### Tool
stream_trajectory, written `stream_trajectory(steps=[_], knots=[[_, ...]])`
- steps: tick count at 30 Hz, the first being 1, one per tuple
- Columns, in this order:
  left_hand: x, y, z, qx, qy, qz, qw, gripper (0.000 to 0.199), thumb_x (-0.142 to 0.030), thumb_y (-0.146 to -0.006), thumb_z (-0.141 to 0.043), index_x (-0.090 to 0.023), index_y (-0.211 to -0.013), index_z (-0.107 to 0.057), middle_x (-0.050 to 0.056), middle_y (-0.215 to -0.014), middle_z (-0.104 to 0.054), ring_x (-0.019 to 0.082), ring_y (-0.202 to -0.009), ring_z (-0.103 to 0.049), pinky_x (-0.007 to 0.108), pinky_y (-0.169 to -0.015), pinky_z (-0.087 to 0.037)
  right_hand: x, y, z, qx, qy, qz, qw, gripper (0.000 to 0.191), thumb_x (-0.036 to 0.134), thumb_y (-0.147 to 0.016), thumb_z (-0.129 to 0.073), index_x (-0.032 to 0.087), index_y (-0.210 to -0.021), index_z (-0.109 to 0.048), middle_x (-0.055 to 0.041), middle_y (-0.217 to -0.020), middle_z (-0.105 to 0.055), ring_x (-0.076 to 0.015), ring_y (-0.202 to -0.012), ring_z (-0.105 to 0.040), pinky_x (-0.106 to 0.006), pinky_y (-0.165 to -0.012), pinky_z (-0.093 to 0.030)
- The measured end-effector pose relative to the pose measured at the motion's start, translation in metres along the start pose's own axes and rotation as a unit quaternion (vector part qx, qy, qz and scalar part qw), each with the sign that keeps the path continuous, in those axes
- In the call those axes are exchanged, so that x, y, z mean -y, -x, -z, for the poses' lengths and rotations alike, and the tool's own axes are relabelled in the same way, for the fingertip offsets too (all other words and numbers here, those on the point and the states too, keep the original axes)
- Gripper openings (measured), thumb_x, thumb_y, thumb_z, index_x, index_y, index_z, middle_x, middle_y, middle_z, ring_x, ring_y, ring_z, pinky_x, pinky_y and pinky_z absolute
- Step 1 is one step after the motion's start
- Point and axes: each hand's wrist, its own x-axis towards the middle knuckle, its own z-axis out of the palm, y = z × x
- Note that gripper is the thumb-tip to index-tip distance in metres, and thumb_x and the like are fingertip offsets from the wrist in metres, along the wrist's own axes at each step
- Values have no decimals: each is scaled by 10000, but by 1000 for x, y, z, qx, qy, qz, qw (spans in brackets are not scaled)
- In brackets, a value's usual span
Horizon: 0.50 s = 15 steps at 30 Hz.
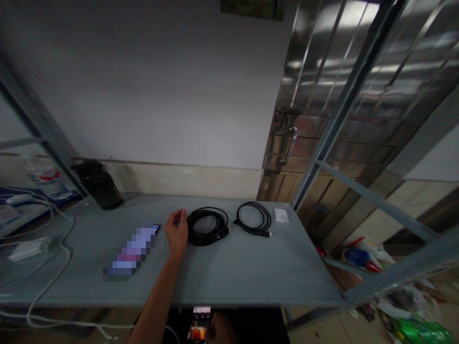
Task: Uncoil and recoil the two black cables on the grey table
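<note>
On the grey tabletop (pixel 244 277), my left hand (pixel 177 230) rests at the left edge of a thick coil of black cable (pixel 206 227), its fingers curled together. What its fingertips hold, if anything, is too small to make out. My right hand (pixel 220 328) is low, below the table's front edge, holding a phone (pixel 199 326) with a lit screen. A thinner black cable coil (pixel 254 219) lies to the right, its plug pointing right. Left of my left hand lies a device with a blurred-out screen (pixel 132 252).
A small white packet (pixel 281 215) lies near the right back corner. A dark jar (pixel 98 185) stands at the back left. White cables (pixel 64 246) and a white adapter (pixel 30 249) are on the left. Metal frame posts (pixel 333 129) rise at the sides; a metal door (pixel 304 119) stands behind.
</note>
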Motion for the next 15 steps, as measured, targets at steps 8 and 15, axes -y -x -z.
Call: stream_trajectory(steps=[8,15], knots=[[2,-1,1,0,-1,-3,1000,460,-657,-964,-657,-223,-1076,-760,85,-1024,-804,295,-977,-761,451,-967,-607,-6,-6,-12,17,49,-20,998,225,101,-707,-634,290,-791,-546,1,-886,-741,-365,-973,-833,-463,-852,-638],[4,-2,0,1,-4,-3,1000,458,-660,-967,-656,-227,-1071,-763,82,-1013,-803,289,-960,-760,450,-966,-612,-14,-19,-13,-9,110,22,994,340,45,-785,-539,315,-918,-697,-55,-960,-791,-359,-969,-854,-454,-859,-690]])
